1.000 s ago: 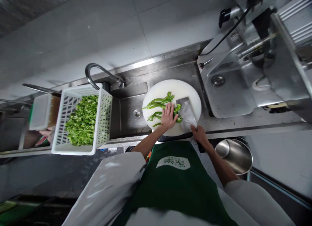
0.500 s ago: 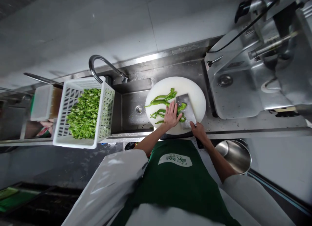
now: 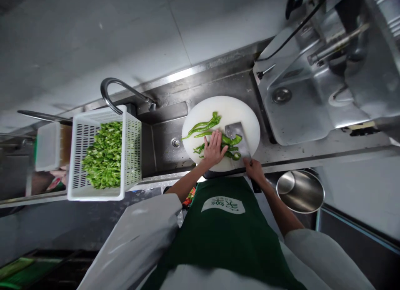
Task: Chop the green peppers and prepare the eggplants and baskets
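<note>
– Green, item one: long green peppers (image 3: 204,125), whole, lying on a round white cutting board (image 3: 233,108). Where are the hands?

– Left hand (image 3: 213,148): laid flat, palm down, fingers stretched out and a little spread, pressing on the nearer bunch of peppers. It grips nothing. Two peppers lie clear of it on the far side of the board, untouched.

– Item two, the blade?

– Cleaver (image 3: 236,133), broad steel. It stands on the peppers just to the right of the left fingertips, close beside them. The pepper ends stick out under it on the right side.

– Right hand?

– Right hand (image 3: 254,170): at the near edge of the board, curled closed around the cleaver's handle. The handle itself is mostly hidden by the hand.

– And round about?

– Steel sink (image 3: 162,142) directly left of the board, with a curved faucet (image 3: 120,86) above it. Further left sits a white slotted plastic crate (image 3: 100,194), holding a heap of chopped green pepper (image 3: 103,158). A steel pot (image 3: 300,192) stands below the counter edge, right of the right hand. A large steel machine (image 3: 306,94) sits on the counter to the board's right. The person wears a green apron (image 3: 225,236) over white sleeves.
</note>
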Available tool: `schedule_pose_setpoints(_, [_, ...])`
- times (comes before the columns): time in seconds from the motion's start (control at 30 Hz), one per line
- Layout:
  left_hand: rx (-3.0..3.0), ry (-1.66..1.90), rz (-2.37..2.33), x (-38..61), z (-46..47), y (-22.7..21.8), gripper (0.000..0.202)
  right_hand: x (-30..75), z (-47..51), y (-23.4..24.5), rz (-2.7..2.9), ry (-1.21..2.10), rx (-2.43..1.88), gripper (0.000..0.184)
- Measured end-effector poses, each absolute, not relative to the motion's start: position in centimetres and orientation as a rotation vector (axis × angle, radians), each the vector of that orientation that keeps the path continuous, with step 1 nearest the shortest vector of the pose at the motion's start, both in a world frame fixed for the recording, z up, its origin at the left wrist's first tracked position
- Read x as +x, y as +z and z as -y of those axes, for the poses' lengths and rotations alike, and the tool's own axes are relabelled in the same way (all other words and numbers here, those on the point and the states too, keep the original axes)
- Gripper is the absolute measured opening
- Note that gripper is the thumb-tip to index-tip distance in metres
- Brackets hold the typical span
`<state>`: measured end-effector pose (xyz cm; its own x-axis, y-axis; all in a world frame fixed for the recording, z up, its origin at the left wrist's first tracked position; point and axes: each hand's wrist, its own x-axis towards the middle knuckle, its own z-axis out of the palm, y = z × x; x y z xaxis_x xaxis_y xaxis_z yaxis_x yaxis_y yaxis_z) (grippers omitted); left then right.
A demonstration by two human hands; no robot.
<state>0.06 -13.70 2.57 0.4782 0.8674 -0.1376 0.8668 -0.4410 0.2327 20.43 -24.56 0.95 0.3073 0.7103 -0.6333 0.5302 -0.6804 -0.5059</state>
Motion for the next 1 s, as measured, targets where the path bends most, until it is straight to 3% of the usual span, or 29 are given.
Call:
schedule_pose_setpoints(0.7, [2.445,0.013,-1.465,-1.0,13.5,0.4,0.083,17.7,27.6,0.2,1.008,1.359,-2.332,0.053])
schedule_pose_setpoints(1.0, [2.469,0.026,-1.447,-2.5,12.1,3.5,0.074,16.0,26.0,1.6,1.007,1.289,-2.333,0.048])
